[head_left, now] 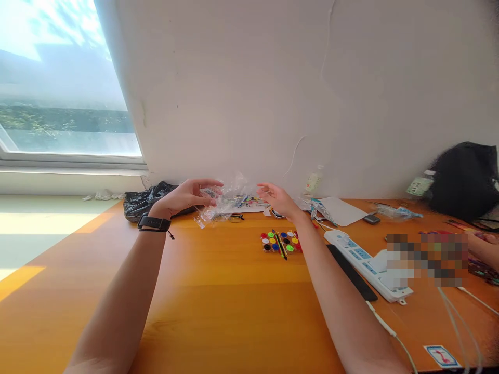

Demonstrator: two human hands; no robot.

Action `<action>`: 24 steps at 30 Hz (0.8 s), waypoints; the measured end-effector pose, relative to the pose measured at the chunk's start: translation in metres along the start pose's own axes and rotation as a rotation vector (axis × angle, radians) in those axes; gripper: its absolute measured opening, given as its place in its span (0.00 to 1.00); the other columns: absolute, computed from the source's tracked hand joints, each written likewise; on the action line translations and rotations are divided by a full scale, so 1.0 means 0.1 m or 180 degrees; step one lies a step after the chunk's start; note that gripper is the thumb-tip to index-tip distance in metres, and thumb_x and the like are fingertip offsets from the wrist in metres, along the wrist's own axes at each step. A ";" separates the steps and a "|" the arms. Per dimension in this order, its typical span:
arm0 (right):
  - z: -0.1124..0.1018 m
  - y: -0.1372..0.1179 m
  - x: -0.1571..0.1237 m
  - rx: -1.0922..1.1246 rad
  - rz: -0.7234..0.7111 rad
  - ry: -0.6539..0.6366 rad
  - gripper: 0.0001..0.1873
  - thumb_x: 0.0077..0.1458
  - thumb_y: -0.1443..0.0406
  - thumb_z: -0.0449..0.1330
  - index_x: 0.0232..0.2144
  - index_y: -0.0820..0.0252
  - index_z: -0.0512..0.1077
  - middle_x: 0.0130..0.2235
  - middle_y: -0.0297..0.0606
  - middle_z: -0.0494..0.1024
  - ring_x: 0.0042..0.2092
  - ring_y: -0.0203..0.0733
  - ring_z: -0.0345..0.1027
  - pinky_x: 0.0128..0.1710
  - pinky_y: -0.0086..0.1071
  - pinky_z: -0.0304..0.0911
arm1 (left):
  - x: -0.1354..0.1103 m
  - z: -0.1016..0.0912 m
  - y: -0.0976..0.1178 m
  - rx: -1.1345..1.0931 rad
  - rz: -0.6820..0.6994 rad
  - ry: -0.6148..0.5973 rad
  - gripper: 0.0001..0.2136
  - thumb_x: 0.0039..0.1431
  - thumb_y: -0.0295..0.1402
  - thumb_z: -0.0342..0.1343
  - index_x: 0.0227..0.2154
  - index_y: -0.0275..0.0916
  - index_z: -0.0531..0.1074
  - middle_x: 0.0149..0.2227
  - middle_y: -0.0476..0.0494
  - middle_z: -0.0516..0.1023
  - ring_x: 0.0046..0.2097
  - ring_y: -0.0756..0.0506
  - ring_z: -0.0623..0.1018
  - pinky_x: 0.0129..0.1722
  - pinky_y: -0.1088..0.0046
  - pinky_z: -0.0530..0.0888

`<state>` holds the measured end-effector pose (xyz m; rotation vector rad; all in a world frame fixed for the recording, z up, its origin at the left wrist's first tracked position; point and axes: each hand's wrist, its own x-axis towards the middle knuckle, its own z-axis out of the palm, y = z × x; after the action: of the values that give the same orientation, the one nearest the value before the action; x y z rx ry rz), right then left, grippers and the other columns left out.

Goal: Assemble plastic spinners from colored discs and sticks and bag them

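My left hand, with a black watch on its wrist, reaches to the back of the table. Its thumb and fingers are apart. A crumpled clear plastic bag is right by these fingertips; whether they touch it cannot be made out. On the bag's other side is my right hand, fingers loosely curved and apart, holding nothing. Nearer than that hand lies a set of small paint pots with coloured lids, a thin brush or pen across them. Folded glasses lie below the bag.
A black plastic bag lies at the back left. On the right are a white power strip, a black flat bar, white paper and cables. Another person's hand shows at the right edge, near a black backpack.
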<state>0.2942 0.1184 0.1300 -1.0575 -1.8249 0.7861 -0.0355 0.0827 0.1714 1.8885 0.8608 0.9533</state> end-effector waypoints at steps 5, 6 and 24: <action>0.23 -0.18 -0.05 0.1076 0.0014 -0.0935 0.30 0.57 0.50 0.71 0.57 0.55 0.76 0.47 0.44 0.84 0.45 0.44 0.78 0.47 0.36 0.74 | 0.05 0.20 0.02 -0.0157 -0.0022 -0.0644 0.40 0.51 0.35 0.73 0.67 0.46 0.66 0.47 0.38 0.83 0.42 0.43 0.83 0.43 0.67 0.80; 0.25 -0.19 -0.04 0.1070 0.0007 -0.0944 0.27 0.54 0.51 0.73 0.53 0.57 0.79 0.43 0.43 0.85 0.43 0.44 0.78 0.45 0.35 0.74 | 0.07 0.22 0.00 -0.0103 -0.0017 -0.0548 0.41 0.51 0.35 0.73 0.68 0.46 0.65 0.45 0.39 0.83 0.43 0.43 0.83 0.43 0.67 0.80; 0.09 -0.50 -0.07 0.1173 -0.0073 0.0038 0.25 0.46 0.47 0.76 0.35 0.60 0.79 0.32 0.39 0.83 0.31 0.38 0.74 0.34 0.31 0.72 | -0.02 0.23 0.32 -0.0083 0.0249 0.1182 0.22 0.59 0.41 0.67 0.53 0.39 0.77 0.35 0.43 0.83 0.39 0.44 0.83 0.46 0.63 0.80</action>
<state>0.2713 0.0889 0.1647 -0.7982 -1.5990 1.0512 -0.0100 0.0596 0.1905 1.7605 0.9868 1.3850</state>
